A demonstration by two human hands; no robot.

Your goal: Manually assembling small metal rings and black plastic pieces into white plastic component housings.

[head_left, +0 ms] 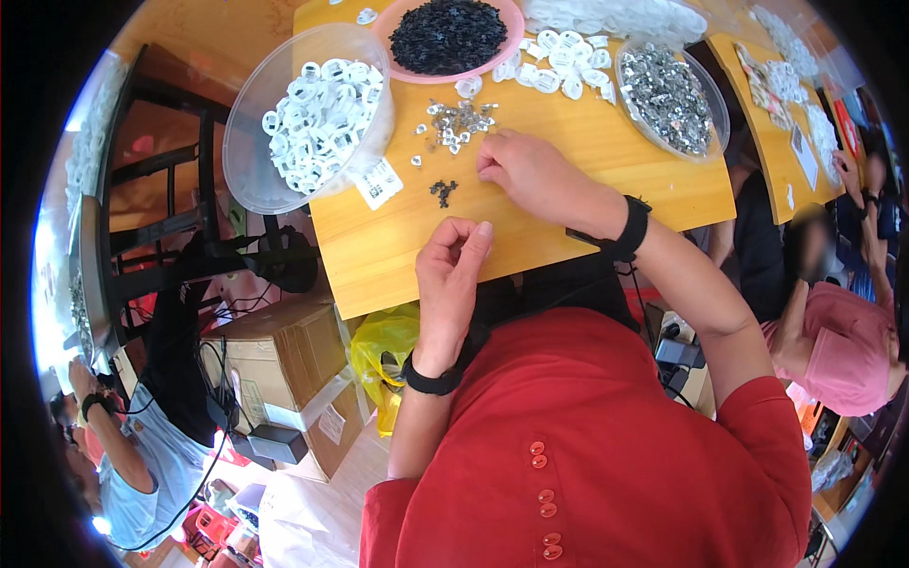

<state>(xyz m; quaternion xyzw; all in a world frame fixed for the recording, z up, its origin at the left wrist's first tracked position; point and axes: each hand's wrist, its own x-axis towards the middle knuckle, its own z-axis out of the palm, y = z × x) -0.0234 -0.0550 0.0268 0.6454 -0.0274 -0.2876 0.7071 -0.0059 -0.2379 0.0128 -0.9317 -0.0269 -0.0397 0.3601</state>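
Low over the front edge of the wooden table (606,204), my left hand (453,275) has its thumb and fingers pressed together; anything between them is too small to make out. Farther in and to the right, my right hand (538,170) is closed with its fingertips pinched, and what they hold is hidden. Just beyond its fingertips lies a loose pile of small shiny clear or metal pieces (459,123). A little heap of small black parts (442,193) sits between the two hands.
A clear tub of white round plastic parts (322,123) stands at the left. Behind are a pink bowl of black pieces (445,38) and loose white parts (568,62). A clear bowl of shiny pieces (668,99) stands right. Co-workers sit on both sides.
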